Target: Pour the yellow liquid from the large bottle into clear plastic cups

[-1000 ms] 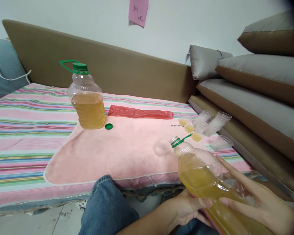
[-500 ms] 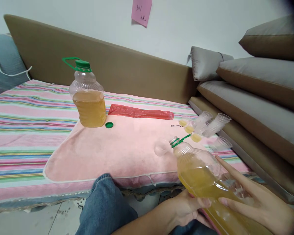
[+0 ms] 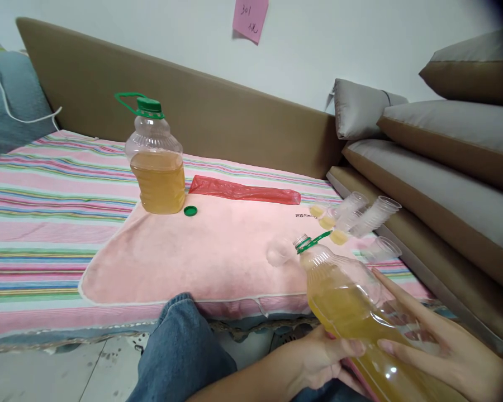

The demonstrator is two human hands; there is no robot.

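Note:
A large clear bottle of yellow liquid [image 3: 339, 301] lies tilted across my lap, its uncapped neck pointing up and left. My left hand [image 3: 322, 357] supports it from below, thumb on its side. Around the right side and body curls my right hand [image 3: 436, 340]. Just left of the bottle mouth is a clear plastic cup [image 3: 279, 252]. Beyond the neck stand small cups with a little yellow liquid [image 3: 338, 237], and several clear cups in stacks [image 3: 377, 215]. A green cap [image 3: 190, 211] rests on the pink cloth beside a second bottle [image 3: 159, 173], which is upright and capped.
A pink cloth [image 3: 159, 251] covers part of the striped bedding [image 3: 37, 223]. Behind it lies a flat red plastic bag [image 3: 245, 191]. Grey and brown cushions [image 3: 440, 167] are piled at the right, and a brown headboard [image 3: 193, 106] runs along the wall.
The whole view has shifted slightly, so things appear a little further right. Both hands keep their hold on the bottle, whose tilt looks about the same.

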